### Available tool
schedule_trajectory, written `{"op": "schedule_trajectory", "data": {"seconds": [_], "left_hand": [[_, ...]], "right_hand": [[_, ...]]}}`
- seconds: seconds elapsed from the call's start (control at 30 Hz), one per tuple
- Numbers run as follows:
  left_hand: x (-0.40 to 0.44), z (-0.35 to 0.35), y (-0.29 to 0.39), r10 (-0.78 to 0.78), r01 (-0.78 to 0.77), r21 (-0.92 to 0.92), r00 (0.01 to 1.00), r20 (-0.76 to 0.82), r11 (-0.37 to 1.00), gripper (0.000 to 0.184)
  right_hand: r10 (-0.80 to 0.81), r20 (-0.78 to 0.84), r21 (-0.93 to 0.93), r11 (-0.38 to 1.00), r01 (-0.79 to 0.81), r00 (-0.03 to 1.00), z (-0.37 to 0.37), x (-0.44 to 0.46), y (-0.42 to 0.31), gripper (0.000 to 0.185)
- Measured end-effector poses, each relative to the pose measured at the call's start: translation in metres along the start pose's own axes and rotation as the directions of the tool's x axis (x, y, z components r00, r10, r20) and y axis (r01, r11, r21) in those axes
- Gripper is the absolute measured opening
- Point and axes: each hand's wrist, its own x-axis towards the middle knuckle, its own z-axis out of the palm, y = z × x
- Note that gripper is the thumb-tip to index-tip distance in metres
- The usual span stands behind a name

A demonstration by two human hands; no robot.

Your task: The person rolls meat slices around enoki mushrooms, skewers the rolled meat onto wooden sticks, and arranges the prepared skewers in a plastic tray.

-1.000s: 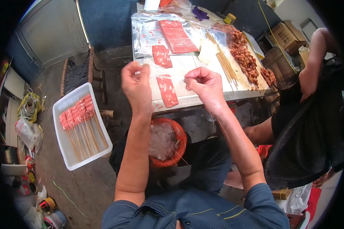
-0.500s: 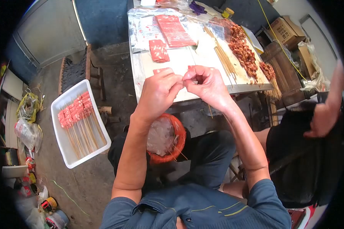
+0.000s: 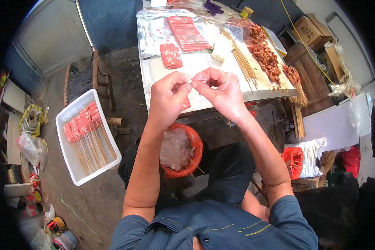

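My left hand (image 3: 170, 96) and my right hand (image 3: 221, 91) meet over the near edge of the table (image 3: 154, 77), both pinched at the fingertips. Something thin and pale shows between the tips, too small to name. Part of a red meat slice (image 3: 186, 103) appears beside my left hand; whether it is held or lies on the table, I cannot tell. Beyond my hands lie a small stack of marbled red meat slices (image 3: 171, 56) and a larger row of slices (image 3: 188, 33) on silver wrapping. Bare bamboo skewers (image 3: 240, 58) lie to their right.
At left, a white tray (image 3: 80, 180) holds several meat skewers (image 3: 84, 123). An orange-lined bucket (image 3: 199, 152) with clear plastic stands between my knees. Browned meat pieces (image 3: 264, 56) cover the table's right side. A stool (image 3: 79, 81) and bagged items (image 3: 31, 148) stand at left.
My fingertips stay together while both hands shift slightly and turn. The other person's arm at right has left the view, uncovering a red bag and white sack.
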Motion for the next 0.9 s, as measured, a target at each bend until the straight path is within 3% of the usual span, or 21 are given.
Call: {"op": "schedule_trajectory", "data": {"seconds": [0.03, 0.1, 0.23, 0.3, 0.4, 0.53, 0.6, 0.67, 0.73, 0.8, 0.87, 0.9], "left_hand": [[0.0, 0.0, 0.001, -0.001, 0.001, 0.002, 1.0, 0.001, 1.0, 0.006], [0.001, 0.001, 0.004, -0.1, 0.1, -0.221, 0.995, 0.012, 0.97, 0.002], [0.001, -0.002, 0.011, -0.118, 0.139, -0.309, 0.989, 0.086, 0.941, 0.005], [0.001, 0.004, 0.013, -0.107, 0.102, -0.33, 0.994, 0.004, 0.938, 0.008], [0.002, -0.002, 0.0, -0.179, 0.183, -0.44, 0.982, 0.05, 0.879, 0.009], [0.003, -0.008, 0.0, -0.177, 0.205, -0.376, 0.978, 0.107, 0.904, 0.011], [0.003, -0.008, 0.003, -0.184, 0.224, -0.26, 0.968, 0.168, 0.939, 0.013], [0.003, -0.007, 0.004, -0.196, 0.243, -0.25, 0.96, 0.199, 0.937, 0.011], [0.002, -0.006, 0.0, -0.185, 0.233, -0.152, 0.943, 0.275, 0.961, 0.009], [0.002, -0.002, -0.001, -0.192, 0.243, -0.154, 0.939, 0.286, 0.958, 0.007], [0.001, -0.001, -0.001, -0.239, 0.282, -0.103, 0.922, 0.304, 0.954, 0.006], [0.001, -0.001, -0.001, -0.239, 0.281, -0.102, 0.922, 0.305, 0.954, 0.006]], "right_hand": [[0.0, -0.001, 0.002, 1.0, 0.0, 1.0, 0.0, 0.0, 0.0, 0.004], [-0.149, -0.02, -0.142, 0.979, 0.145, 0.989, 0.001, 0.001, 0.001, 0.006], [-0.307, -0.013, -0.284, 0.914, 0.291, 0.952, -0.001, 0.001, -0.003, 0.007], [-0.483, -0.016, -0.419, 0.798, 0.432, 0.876, -0.001, 0.001, -0.002, 0.008], [-0.509, 0.039, -0.476, 0.747, 0.464, 0.86, 0.0, -0.001, 0.003, 0.01], [-0.525, 0.033, -0.544, 0.704, 0.456, 0.851, -0.004, -0.011, 0.0, 0.016], [-0.429, 0.085, -0.485, 0.771, 0.414, 0.899, -0.007, -0.018, 0.005, 0.022], [-0.43, 0.099, -0.451, 0.785, 0.425, 0.897, -0.013, -0.021, 0.007, 0.031], [-0.15, 0.038, -0.267, 0.951, 0.155, 0.988, -0.015, -0.025, 0.015, 0.036], [-0.198, 0.02, -0.268, 0.943, 0.196, 0.98, -0.019, -0.028, 0.026, 0.03], [-0.21, 0.162, -0.395, 0.882, 0.259, 0.964, -0.022, -0.031, 0.031, 0.021], [-0.224, 0.126, -0.406, 0.877, 0.256, 0.966, -0.021, -0.034, 0.032, 0.015]]}}
